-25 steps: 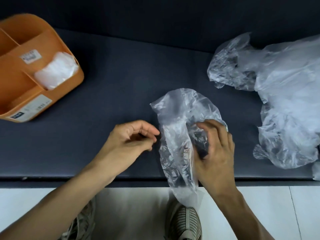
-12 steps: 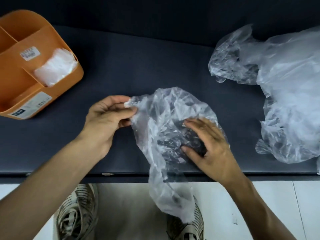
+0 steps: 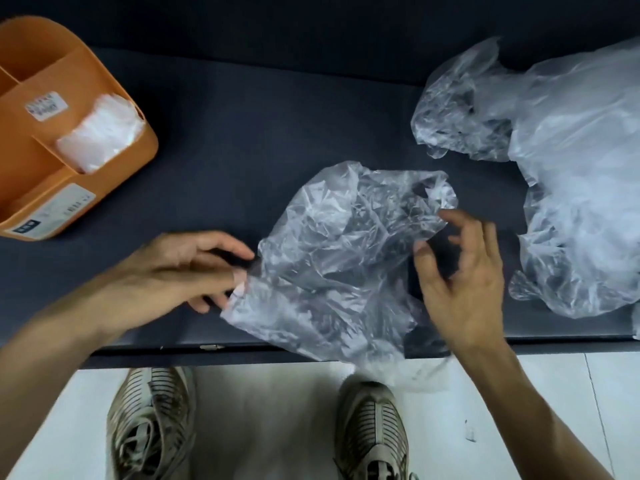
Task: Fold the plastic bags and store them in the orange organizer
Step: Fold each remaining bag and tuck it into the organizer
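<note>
A person's 2 sneakers [image 3: 256, 424] stand below a dark tabletop [image 3: 242, 140] where the left hand [image 3: 180, 268] pinches a crumpled plastic bag [image 3: 339, 258] at its edge; the right hand [image 3: 460, 271] hovers, grip apart. Farther off: loose bags [image 3: 561, 161] right, orange organizer [image 3: 38, 161] with folded bags [image 3: 98, 133] left.

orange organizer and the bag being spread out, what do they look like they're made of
The orange organizer looks like rigid moulded plastic with a matte finish: even colour, thin straight dividers, rounded corners, paper stickers on it. The bag between the hands looks like thin clear plastic film, probably polyethylene: the dark surface shows through it, and it is full of fine crinkles with glossy highlights.
</note>
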`<move>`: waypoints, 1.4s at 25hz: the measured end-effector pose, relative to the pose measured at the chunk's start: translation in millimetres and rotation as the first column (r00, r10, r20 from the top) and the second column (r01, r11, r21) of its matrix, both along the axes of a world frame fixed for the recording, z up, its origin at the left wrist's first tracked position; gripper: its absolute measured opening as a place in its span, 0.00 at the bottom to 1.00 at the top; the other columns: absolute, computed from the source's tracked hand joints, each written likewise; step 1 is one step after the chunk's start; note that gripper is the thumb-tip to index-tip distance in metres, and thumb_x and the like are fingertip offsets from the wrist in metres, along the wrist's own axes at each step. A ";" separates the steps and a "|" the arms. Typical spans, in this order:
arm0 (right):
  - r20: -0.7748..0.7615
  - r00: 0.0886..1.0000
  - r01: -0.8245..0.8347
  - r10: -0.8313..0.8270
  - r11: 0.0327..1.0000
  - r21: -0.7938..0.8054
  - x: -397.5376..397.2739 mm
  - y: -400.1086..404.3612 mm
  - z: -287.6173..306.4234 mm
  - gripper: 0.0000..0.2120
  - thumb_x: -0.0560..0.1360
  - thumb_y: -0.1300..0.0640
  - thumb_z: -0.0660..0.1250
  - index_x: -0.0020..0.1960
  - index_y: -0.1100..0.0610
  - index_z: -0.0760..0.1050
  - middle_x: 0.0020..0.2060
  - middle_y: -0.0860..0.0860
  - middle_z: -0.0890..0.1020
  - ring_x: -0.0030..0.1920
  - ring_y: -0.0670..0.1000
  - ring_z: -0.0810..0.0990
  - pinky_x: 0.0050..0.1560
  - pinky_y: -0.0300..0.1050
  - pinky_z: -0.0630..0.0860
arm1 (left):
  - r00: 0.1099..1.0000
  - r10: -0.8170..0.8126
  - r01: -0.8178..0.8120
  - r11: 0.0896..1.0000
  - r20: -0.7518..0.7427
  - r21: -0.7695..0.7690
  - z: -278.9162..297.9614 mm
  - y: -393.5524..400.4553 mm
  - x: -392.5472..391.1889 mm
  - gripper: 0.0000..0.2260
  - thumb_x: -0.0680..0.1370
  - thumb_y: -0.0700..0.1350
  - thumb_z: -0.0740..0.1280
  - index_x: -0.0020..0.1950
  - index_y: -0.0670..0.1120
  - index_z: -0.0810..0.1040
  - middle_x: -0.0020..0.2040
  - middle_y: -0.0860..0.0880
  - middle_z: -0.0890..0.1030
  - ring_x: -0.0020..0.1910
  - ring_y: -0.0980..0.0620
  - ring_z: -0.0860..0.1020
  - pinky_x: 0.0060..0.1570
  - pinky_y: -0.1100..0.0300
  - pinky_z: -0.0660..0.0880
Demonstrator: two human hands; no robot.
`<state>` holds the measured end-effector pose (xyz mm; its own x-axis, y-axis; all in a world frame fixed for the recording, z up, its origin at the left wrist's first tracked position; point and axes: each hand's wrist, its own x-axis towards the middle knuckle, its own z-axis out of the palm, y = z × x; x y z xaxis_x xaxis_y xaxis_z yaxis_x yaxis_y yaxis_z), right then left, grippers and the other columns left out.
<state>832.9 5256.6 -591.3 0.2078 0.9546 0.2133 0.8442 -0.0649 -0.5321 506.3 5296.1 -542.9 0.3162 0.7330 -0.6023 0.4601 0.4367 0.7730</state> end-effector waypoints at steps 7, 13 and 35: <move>-0.421 0.879 0.224 -0.223 0.973 -0.048 9.0 26.3 4.7 0.22 0.76 0.48 0.73 0.67 0.49 0.70 0.60 0.49 0.77 0.46 0.46 0.79 0.52 0.52 0.80 | 0.991 0.094 -0.078 0.984 -0.095 0.159 -14.1 29.0 47.9 0.21 0.70 0.61 0.73 0.61 0.59 0.77 0.45 0.61 0.85 0.42 0.65 0.82 0.49 0.61 0.76; -0.279 0.930 0.172 -0.237 0.955 -0.240 18.6 69.7 -1.7 0.07 0.74 0.54 0.75 0.46 0.48 0.76 0.46 0.49 0.81 0.44 0.45 0.79 0.48 0.38 0.74 | 0.998 0.047 -0.042 0.989 -0.031 0.143 -18.6 21.1 69.3 0.07 0.75 0.41 0.76 0.46 0.53 0.85 0.41 0.53 0.86 0.40 0.60 0.83 0.44 0.68 0.78; -0.940 0.094 -0.067 -0.328 0.940 -0.335 14.5 56.0 25.5 0.03 0.78 0.57 0.69 0.47 0.52 0.75 0.42 0.48 0.82 0.35 0.47 0.78 0.41 0.43 0.80 | 0.956 0.204 0.030 0.651 -0.213 0.758 -31.0 30.3 60.4 0.14 0.73 0.52 0.76 0.55 0.50 0.79 0.52 0.55 0.79 0.52 0.53 0.78 0.52 0.49 0.78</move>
<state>847.4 5312.6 -565.9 0.1671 0.8494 -0.5005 -0.4444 -0.3883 -0.8073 566.7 5326.3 -573.9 0.1474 0.9821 0.1174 0.6795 -0.1868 0.7095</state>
